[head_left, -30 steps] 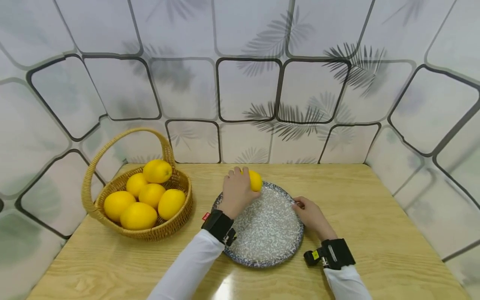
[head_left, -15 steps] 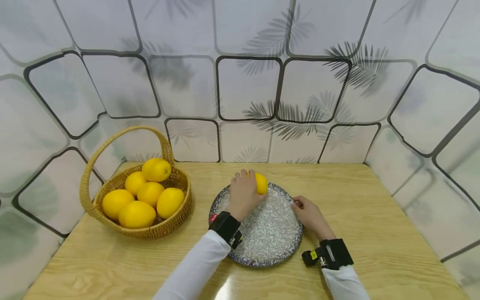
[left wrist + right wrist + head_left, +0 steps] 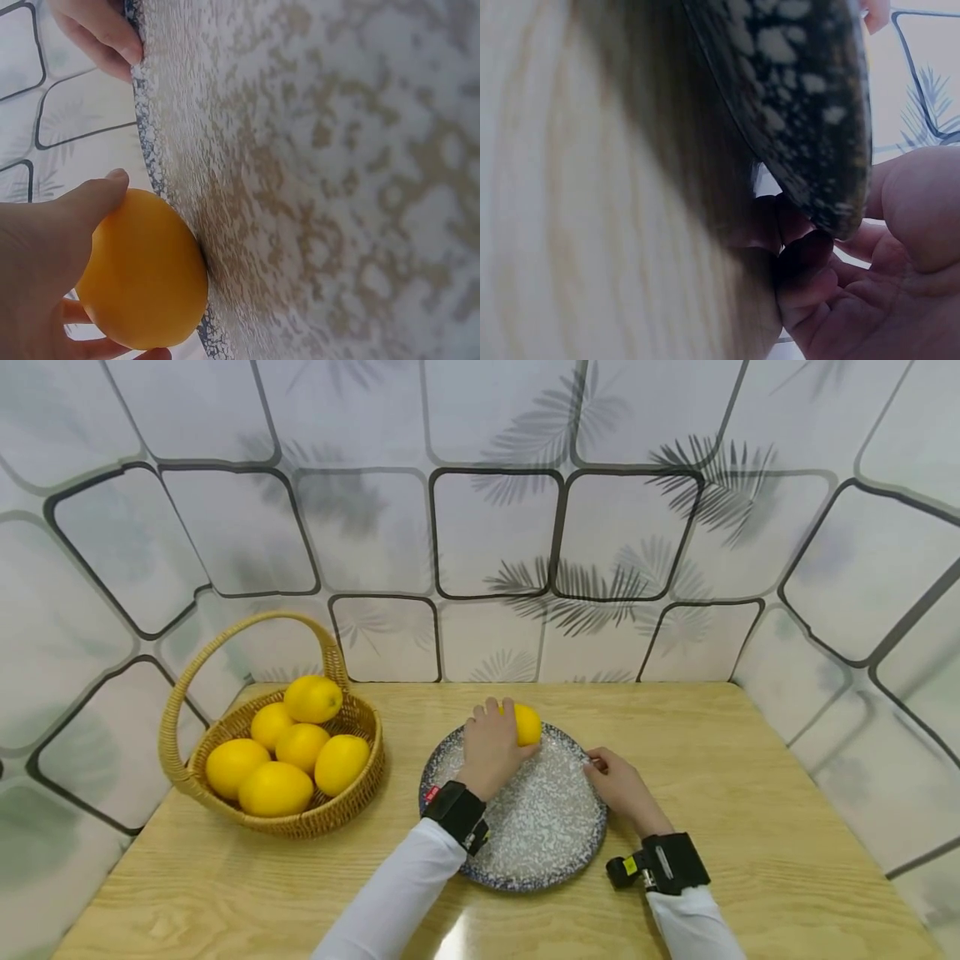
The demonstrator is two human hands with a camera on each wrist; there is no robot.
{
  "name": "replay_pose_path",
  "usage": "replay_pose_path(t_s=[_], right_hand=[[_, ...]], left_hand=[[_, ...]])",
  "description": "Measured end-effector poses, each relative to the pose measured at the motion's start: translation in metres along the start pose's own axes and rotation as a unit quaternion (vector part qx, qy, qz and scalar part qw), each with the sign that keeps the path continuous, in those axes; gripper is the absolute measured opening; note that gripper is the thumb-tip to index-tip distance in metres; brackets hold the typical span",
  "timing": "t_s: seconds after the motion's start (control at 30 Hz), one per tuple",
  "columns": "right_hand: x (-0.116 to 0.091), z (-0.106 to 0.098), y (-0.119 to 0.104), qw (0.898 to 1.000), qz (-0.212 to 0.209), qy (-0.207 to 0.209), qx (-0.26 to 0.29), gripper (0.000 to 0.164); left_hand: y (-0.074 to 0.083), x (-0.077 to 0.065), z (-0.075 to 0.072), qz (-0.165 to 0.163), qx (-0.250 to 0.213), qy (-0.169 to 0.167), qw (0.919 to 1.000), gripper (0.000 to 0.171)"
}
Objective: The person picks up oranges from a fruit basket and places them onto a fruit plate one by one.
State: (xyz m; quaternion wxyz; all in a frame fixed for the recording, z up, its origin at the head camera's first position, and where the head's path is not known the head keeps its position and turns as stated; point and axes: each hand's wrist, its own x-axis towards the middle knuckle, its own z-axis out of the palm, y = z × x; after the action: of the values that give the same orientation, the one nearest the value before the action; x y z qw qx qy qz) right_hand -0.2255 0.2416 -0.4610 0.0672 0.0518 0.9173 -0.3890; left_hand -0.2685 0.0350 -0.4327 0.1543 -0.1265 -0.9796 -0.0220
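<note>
1. We see a wooden table [image 3: 750, 793] beneath the plate, giving it a flat base.
2. A wicker basket [image 3: 330, 822] stands left of the plate, within easy reach, we judge; its raised wall contains six yellow lemons [image 3: 275, 789].
3. The speckled plate [image 3: 555, 827] lies in front of the person, where we suppose both hands can work comfortably.
4. At the plate's right edge, the right hand [image 3: 618, 785] pinches the rim, some fingers underneath, probably to steady it.
5. Over the plate's far part, the left hand [image 3: 491, 747] curls round one fruit, likely to stop it rolling.
6. That held lemon [image 3: 146, 270] seems to touch the plate near its far rim.
</note>
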Motion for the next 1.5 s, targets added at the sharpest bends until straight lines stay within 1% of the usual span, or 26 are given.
replay_pose_path(t_s=[0.13, 0.3, 0.43, 0.7, 0.93, 1.17, 1.37, 1.5], right_hand=[[0.001, -0.001, 0.0, 1.0, -0.004, 0.0, -0.005, 0.04], [0.002, -0.002, 0.0, 1.0, -0.001, -0.002, -0.001, 0.042], [0.001, -0.002, -0.001, 1.0, -0.002, 0.001, 0.001, 0.042], [-0.001, -0.002, 0.0, 1.0, -0.007, 0.0, -0.002, 0.041], [-0.001, -0.002, -0.001, 1.0, -0.009, -0.004, 0.004, 0.041], [-0.002, -0.001, 0.0, 1.0, -0.011, -0.006, 0.004, 0.041], [-0.002, -0.001, -0.001, 1.0, -0.009, -0.005, 0.006, 0.042], [-0.002, -0.001, -0.001, 1.0, -0.008, -0.007, 0.008, 0.042]], left_hand=[[0.0, -0.001, -0.002, -0.003, -0.01, 0.001, 0.9999, 0.089], [0.001, 0.002, -0.003, -0.01, -0.022, -0.021, 0.9995, 0.09], [0.002, 0.004, -0.004, -0.015, -0.026, -0.03, 0.9991, 0.089], [0.002, 0.003, -0.007, -0.017, -0.013, -0.035, 0.9992, 0.087], [0.0, 0.002, -0.012, -0.027, -0.038, -0.049, 0.9977, 0.087], [0.0, 0.0, -0.014, -0.024, -0.039, -0.045, 0.9979, 0.086], [-0.001, 0.0, -0.014, -0.026, -0.036, -0.05, 0.9977, 0.086], [-0.002, 0.0, -0.014, -0.027, -0.044, -0.046, 0.9976, 0.083]])
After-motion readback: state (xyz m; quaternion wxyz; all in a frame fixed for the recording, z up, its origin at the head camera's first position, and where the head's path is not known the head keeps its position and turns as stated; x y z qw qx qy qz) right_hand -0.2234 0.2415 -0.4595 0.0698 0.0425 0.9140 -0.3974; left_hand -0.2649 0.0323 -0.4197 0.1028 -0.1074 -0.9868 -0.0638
